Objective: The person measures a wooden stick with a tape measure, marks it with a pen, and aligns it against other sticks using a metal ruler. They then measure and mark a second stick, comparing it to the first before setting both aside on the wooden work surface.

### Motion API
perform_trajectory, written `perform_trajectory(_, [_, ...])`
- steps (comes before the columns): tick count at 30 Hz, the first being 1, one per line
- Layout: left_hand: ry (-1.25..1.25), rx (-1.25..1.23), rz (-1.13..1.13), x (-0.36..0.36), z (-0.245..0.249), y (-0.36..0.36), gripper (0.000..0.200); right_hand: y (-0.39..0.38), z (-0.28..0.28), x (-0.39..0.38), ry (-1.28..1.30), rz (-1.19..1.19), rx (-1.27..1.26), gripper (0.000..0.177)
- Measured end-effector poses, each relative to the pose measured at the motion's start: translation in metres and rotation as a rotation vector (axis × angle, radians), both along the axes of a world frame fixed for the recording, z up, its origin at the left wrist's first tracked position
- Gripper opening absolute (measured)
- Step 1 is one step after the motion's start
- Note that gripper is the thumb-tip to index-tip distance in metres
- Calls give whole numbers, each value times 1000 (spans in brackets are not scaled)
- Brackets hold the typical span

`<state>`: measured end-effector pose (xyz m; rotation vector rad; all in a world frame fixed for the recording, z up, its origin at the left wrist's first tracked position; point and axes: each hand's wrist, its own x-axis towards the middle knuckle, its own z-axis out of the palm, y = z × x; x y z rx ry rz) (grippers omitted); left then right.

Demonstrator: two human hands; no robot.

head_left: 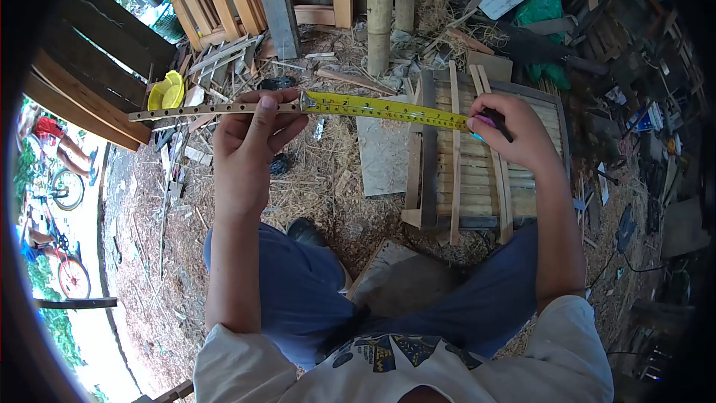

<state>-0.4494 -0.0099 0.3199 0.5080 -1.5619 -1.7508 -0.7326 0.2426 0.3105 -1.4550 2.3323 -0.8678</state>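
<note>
In my left hand (253, 130) is a slim brown stick with a row of dark holes (186, 111), pinched between thumb and fingers and pointing out to the left. The metal end of a yellow tape measure (388, 109) sits right at those fingertips, by the stick's right end. Its blade runs stretched nearly level across to my right hand (514, 134), whose fingers are closed on it. A dark, slender piece and bits of pink and turquoise show at the right fingers; most of what lies in that palm is hidden.
A slatted bamboo panel (477, 186) with loose wooden strips lies at the right. Wood shavings cover the ground (321, 179). A yellow plastic container (166, 92) stands at upper left. Posts and planks (379, 22) rise ahead. People with bicycles (73, 276) are at far left.
</note>
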Motion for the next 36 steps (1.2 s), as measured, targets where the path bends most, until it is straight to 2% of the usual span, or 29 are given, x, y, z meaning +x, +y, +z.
perform_trajectory(36, [63, 68, -24, 3, -5, -4, 26, 4, -12, -6, 16, -2, -10, 17])
